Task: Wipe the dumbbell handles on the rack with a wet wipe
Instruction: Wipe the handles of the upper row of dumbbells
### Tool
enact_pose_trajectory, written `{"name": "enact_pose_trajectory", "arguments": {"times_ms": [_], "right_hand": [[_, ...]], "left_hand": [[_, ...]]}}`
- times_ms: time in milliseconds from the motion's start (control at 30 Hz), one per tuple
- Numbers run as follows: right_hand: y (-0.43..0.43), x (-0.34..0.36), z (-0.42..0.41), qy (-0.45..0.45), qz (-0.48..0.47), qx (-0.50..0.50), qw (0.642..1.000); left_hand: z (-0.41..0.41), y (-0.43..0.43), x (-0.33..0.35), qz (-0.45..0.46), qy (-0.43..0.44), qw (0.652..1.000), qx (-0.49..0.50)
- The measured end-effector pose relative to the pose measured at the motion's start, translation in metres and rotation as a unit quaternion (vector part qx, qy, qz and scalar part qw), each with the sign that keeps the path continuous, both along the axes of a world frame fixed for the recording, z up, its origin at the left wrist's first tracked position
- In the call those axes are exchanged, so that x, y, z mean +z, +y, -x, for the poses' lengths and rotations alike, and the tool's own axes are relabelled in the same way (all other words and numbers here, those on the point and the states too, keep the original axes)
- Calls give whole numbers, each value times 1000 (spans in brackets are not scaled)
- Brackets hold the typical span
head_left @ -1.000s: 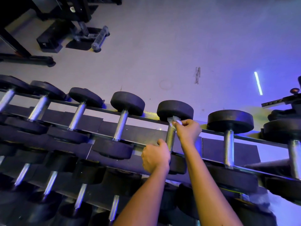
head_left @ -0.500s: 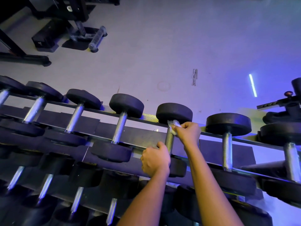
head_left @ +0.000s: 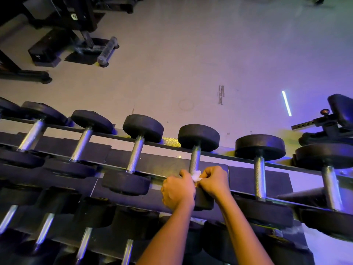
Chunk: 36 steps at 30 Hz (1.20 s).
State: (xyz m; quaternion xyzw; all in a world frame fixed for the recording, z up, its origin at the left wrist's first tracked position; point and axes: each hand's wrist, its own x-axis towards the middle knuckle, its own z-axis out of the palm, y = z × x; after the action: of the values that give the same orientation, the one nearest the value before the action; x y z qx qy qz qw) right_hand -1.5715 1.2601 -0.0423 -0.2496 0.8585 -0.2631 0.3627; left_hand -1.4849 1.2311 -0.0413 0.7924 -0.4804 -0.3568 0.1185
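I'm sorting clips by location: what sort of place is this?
Most likely a gym: a tiered rack holds rows of dumbbells, and a padded bench and a dark machine frame stand on the pale floor beyond.

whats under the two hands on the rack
A white wipe shows between the left hand and right hand, at the near end of the handle, above the near head. How far the wipe wraps the handle, and the fingers' hold, are covered.
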Motion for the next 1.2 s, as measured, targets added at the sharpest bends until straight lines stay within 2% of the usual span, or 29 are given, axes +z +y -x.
{"name": "enact_pose_trajectory", "arguments": {"times_ms": [267,500,667,767,867,1000,1200], "right_hand": [[6,-5,-9,-5,53,-80,995],[-38,3,7,42,158,-170,972],[-40,-2,11,51,141,-137,979],[-15,-9,-1,26,83,-89,992],[5,-10,-11,10,55,-86,995],[-1,-6,-8,6,58,-93,994],[-46,3,14,47,129,-145,980]], "left_hand": [[0,0,-2,0,-1,1000,8],[0,-1,-4,3,5,1000,4],[-1,-1,-3,4,11,1000,2],[-1,-1,0,0,12,1000,-2],[-1,-1,0,0,14,1000,-6],[-2,0,-3,-1,15,1000,-7],[-2,-2,-6,-1,13,1000,-17]]}}
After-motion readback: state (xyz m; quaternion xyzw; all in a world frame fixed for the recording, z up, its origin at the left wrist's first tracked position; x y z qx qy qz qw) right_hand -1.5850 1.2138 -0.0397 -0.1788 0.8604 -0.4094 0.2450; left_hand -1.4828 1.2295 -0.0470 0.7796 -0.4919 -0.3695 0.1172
